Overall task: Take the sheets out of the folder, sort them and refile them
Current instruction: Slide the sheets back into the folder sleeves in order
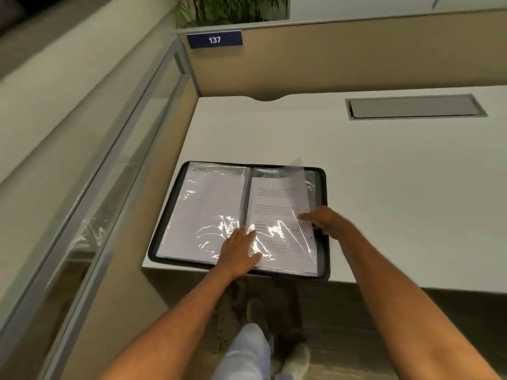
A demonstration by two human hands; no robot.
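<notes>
Your left hand (pixel 241 249) is lying flat, fingers straight, pressing the glossy clear plastic sleeve (pixel 277 234) near the spine of the open black zip-edged folder (pixel 324 223), which is sitting at the white desk's (pixel 384 174) near-left corner. Your right hand (pixel 322 219) is pinching the sleeve's outer edge over the printed white sheet (pixel 271 196). Expect light, floppy paper (and slippery film); take the sheet by its exposed edge.

Black-edged folder (pixel 325 223) lying open on the white table (pixel 384 187), near its front left corner, clear sleeves holding sheets. Left hand (pixel 240 249) pressing flat near the spine. Right hand (pixel 323 219) lifting a clear sleeve (pixel 295 187) off the printed sheet (pixel 271 198) on the right. Blue sign (pixel 214 39) reading 137 sitting on the partition.
</notes>
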